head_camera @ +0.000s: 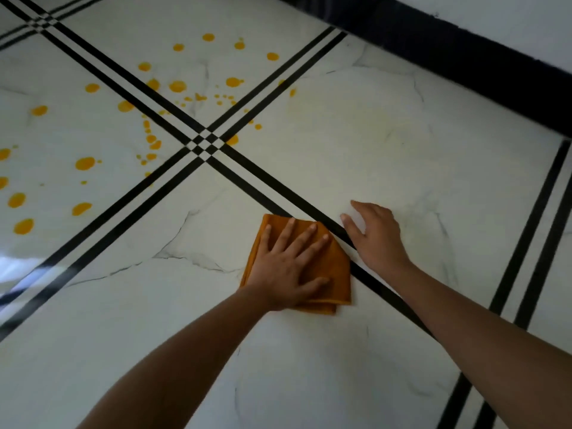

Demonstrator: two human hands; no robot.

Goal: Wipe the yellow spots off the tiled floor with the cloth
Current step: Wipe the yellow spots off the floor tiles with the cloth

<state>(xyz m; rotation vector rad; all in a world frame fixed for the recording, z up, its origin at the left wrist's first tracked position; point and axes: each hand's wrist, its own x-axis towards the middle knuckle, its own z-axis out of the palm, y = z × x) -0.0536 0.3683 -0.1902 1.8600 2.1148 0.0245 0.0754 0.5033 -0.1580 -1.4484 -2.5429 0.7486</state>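
Note:
A folded orange cloth (335,270) lies flat on the white marble-look tiled floor (356,144). My left hand (288,267) presses down on the cloth with its fingers spread. My right hand (376,233) rests open on the bare tile just right of the cloth, across a pair of black lines. Several yellow spots (178,86) are scattered over the tiles at the upper left, well away from the cloth. A few spots sit near the black line crossing (204,145).
Double black lines (532,236) run across the floor and divide the tiles. A dark skirting strip (483,57) and a white wall stand at the upper right. A bright reflection lies on the floor at the left edge.

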